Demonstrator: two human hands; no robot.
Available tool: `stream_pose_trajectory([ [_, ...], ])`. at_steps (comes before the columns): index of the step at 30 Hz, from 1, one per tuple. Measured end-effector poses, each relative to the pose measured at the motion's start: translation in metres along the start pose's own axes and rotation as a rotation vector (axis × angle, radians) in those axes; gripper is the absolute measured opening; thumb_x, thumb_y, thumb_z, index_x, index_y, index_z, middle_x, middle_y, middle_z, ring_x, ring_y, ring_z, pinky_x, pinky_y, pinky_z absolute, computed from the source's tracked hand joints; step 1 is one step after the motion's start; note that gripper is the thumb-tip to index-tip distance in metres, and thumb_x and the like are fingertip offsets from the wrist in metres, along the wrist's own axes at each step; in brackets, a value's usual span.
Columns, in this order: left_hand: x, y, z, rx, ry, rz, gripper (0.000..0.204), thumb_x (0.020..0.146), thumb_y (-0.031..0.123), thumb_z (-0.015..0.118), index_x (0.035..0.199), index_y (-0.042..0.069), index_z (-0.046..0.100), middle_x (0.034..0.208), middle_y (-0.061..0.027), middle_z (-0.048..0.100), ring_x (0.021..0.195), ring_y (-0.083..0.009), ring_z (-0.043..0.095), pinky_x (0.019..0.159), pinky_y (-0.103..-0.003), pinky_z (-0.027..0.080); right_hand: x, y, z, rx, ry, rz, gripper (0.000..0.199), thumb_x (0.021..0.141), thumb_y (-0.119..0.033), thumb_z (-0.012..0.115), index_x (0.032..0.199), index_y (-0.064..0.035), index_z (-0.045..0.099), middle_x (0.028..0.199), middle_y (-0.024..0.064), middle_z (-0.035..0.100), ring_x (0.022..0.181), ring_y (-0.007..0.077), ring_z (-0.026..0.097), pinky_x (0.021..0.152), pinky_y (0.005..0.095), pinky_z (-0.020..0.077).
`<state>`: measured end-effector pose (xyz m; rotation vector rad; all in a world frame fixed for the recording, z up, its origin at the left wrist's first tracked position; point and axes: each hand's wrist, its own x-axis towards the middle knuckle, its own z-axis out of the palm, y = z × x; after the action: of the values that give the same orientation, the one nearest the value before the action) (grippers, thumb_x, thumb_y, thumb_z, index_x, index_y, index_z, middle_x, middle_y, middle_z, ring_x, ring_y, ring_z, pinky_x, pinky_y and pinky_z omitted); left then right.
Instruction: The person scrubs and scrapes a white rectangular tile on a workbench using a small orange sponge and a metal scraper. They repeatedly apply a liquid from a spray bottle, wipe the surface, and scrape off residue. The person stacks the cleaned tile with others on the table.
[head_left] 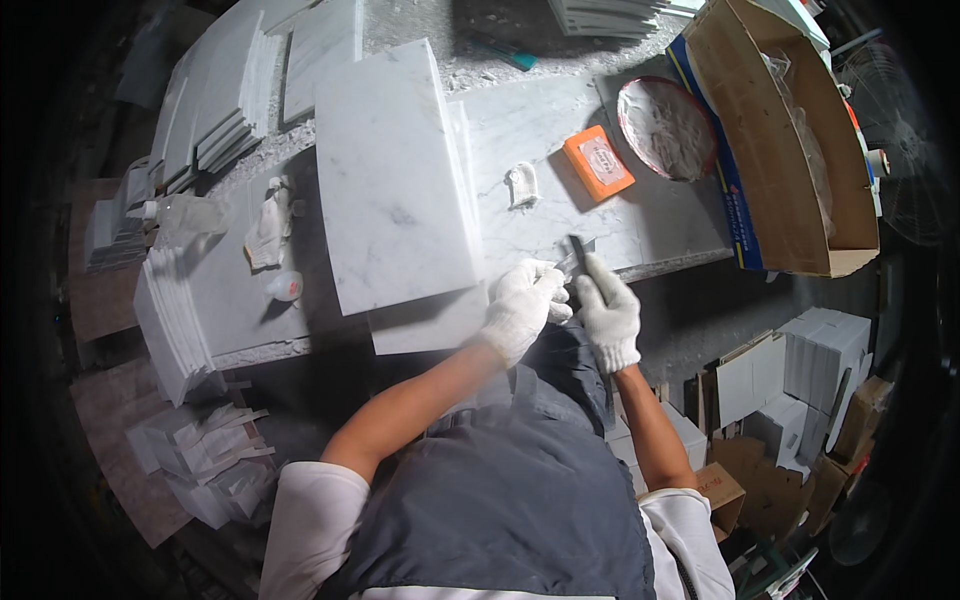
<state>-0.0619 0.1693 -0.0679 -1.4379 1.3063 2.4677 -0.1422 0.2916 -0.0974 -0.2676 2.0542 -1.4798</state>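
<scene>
Both my hands wear white knitted gloves and meet at the front edge of the worktable. My right hand (610, 312) is closed around a small tool with a black handle (577, 254). My left hand (525, 308) is curled close beside it, fingers bent together; a pale, shiny bit shows between the hands, too small to name. To the left of my left hand lies a stack of white marble-look tiles (395, 180). Beyond my hands are a crumpled white cloth (522, 186) and an orange box (599, 163).
A round red-rimmed tub of white paste (667, 130) stands beside an open cardboard carton (775, 140) at the right. More tile stacks (215, 90) stand at the back left. A clear bottle (190, 215) and a used glove (269, 225) lie on the left. White boxes (825, 355) sit lower right.
</scene>
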Motion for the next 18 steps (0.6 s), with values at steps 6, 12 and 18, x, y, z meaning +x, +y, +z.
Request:
stream_pose_trajectory([
  [6,-0.001,0.002,0.001,0.043,0.003,0.026,0.028,0.104,0.017,0.056,0.122,-0.005,0.058,0.094,-0.0087,0.064,0.076,-0.0139,0.065,0.068,-0.025,0.053,0.0,0.007,0.0,-0.088,-0.048,-0.352,0.042,0.098,-0.013,0.068,0.137,0.0002,0.062,0.098,0.0032,0.072,0.069,0.0063,0.06,0.061,0.0214,0.0495],
  [12,-0.014,0.011,0.006,0.378,-0.035,0.386,0.027,0.104,0.016,0.058,0.123,-0.002,0.061,0.092,-0.0073,0.067,0.075,-0.0155,0.066,0.068,-0.029,0.053,-0.003,-0.009,-0.034,0.196,0.107,-0.034,0.044,0.1,-0.014,0.065,0.142,-0.0017,0.058,0.081,-0.003,0.062,0.056,0.0015,0.048,0.049,0.0173,0.0403],
  [18,-0.01,0.03,-0.001,1.604,0.256,1.297,0.02,0.091,0.017,0.064,0.11,0.012,0.066,0.085,-0.0015,0.063,0.071,-0.0211,0.063,0.06,-0.034,0.051,0.01,-0.025,-0.044,0.103,0.037,0.001,0.044,0.1,-0.016,0.067,0.141,-0.003,0.06,0.077,-0.0038,0.059,0.056,0.0016,0.048,0.048,0.0185,0.0399],
])
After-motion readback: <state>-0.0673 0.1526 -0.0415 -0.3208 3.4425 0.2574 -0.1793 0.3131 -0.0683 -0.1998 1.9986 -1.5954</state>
